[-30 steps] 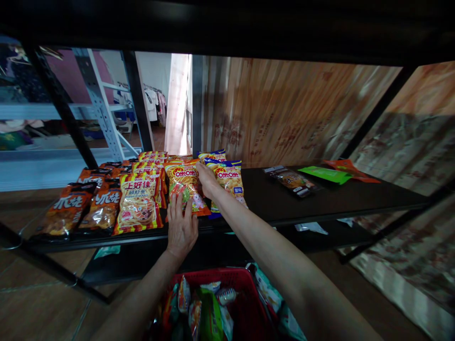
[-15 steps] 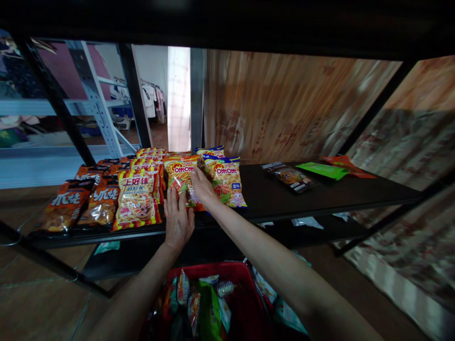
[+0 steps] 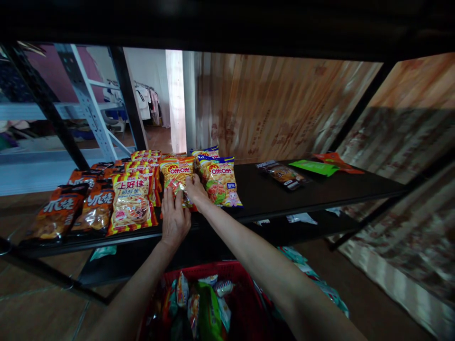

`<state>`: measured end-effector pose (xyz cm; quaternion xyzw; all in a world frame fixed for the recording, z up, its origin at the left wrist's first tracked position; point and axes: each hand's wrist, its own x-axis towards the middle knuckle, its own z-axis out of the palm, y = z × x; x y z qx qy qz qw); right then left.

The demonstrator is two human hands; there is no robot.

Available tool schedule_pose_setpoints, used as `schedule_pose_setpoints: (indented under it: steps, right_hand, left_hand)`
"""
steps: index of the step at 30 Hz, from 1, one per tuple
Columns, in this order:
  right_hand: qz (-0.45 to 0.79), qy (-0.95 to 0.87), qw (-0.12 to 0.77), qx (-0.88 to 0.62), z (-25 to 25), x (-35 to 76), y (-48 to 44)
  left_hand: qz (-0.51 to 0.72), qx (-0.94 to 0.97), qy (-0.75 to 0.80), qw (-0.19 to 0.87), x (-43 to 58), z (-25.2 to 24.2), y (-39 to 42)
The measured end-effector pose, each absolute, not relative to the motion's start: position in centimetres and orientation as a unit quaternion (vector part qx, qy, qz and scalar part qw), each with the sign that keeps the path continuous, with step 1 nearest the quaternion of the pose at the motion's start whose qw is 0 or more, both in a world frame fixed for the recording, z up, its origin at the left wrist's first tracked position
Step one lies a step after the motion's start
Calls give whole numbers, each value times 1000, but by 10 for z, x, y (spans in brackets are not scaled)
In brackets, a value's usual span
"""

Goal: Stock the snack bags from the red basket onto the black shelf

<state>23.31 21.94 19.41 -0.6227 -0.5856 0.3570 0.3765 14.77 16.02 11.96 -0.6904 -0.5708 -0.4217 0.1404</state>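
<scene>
An orange snack bag (image 3: 177, 169) stands on the black shelf, between my two hands. My left hand (image 3: 175, 219) lies against its lower front, the fingers stretched out flat over the wrapper. At the bag's right edge is my right hand (image 3: 196, 192), its fingers bent round that side; the fingertips are partly hidden. Just right of it, a blue-topped snack bag (image 3: 222, 182) leans upright with another behind it. On the left stand yellow-and-red prawn cracker bags (image 3: 130, 203) in a row, one behind another. Beyond them are black-and-orange snack bags (image 3: 95, 208).
On the right of the shelf (image 3: 256, 199) lie a dark packet (image 3: 284, 175), a green packet (image 3: 314, 167) and an orange packet (image 3: 339, 162). Below me stands a red basket (image 3: 245, 279) of mixed packets. A black post (image 3: 359, 109) and a curtain (image 3: 284, 104) bound the shelf.
My right hand has slid slightly down the orange bag's right edge, its fingers more bent. My left hand stays on the bag's front. The view has shifted a little.
</scene>
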Motion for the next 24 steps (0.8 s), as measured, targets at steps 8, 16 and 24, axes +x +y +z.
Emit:
schedule_pose_setpoints:
  steps: [8, 16, 24]
  right_hand:
    - [352, -607, 359, -616, 192, 237, 218]
    - [283, -666, 394, -566, 204, 236, 195]
    - [243, -722, 337, -553, 213, 245, 176]
  left_hand:
    - [-431, -679, -579, 134, 150, 117, 163]
    - [-416, -684, -584, 136, 149, 119, 161]
    - [-421, -693, -567, 143, 145, 120, 150]
